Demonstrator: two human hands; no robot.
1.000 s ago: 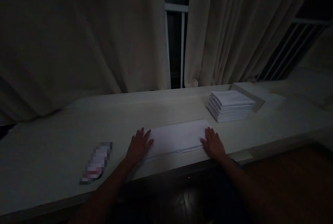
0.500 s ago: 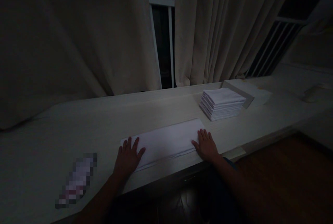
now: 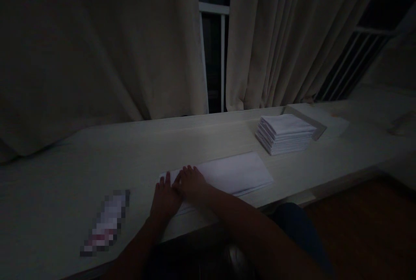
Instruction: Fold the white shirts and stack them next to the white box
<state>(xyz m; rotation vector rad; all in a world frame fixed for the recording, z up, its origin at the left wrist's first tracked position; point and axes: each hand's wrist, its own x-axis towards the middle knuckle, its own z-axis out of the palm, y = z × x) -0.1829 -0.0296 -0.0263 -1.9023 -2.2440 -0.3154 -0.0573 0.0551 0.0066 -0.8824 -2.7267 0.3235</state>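
Our right hand (image 3: 191,182) has slid across the cloth (image 3: 227,176) to lower centre beside our left hand (image 3: 165,200), both with fingers flat and spread, smoothing the fold

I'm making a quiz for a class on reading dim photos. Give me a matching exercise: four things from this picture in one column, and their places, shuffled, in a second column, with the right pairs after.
Things:
1. left hand
2. right hand
3. stack of folded cloths
4. curtains

Places:
A. hanging behind the table, on both sides of a dark window gap
B. far right of the table, apart from both hands
C. flat on the left end of the long white cloth
D. crossed over to the cloth's left end, beside the other hand

Pairs: 1-C, 2-D, 3-B, 4-A
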